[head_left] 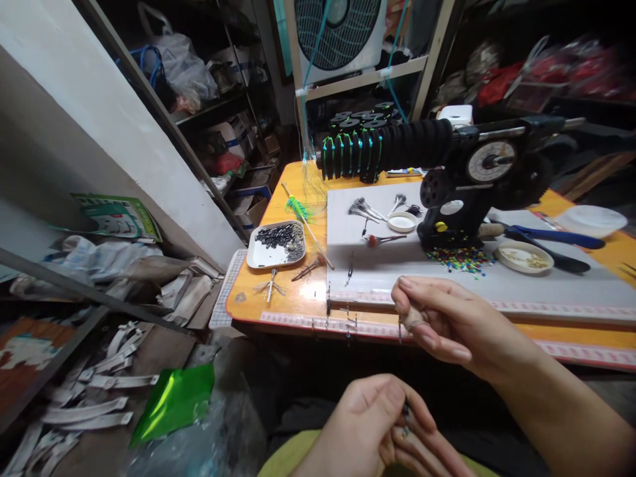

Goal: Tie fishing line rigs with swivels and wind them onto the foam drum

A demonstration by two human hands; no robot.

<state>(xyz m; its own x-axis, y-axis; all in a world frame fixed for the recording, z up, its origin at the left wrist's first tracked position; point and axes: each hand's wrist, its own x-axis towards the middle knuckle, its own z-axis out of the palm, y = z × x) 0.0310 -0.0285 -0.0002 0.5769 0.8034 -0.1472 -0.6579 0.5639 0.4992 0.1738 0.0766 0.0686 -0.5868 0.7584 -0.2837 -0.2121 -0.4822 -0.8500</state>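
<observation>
My right hand (442, 324) is raised in front of the table's near edge, its fingers pinched on a small dark metal piece that hangs down from them. Lower, over my lap, my left hand (377, 424) is curled shut on another small dark piece held between thumb and fingers. Several similar small pieces (342, 311) stand along the table edge just left of my right hand. Beyond, on a grey mat (497, 281), stands a black winding machine (467, 172) with a dial and a long ribbed spindle wrapped with green thread.
A white tray of dark small parts (275, 245) lies on the orange table (298, 298) at left. Coloured beads (460, 258), small dishes (524, 257) and blue-handled pliers (556, 236) sit by the machine. A fan (340, 30) stands behind. Floor clutter and green foil (173, 397) lie at left.
</observation>
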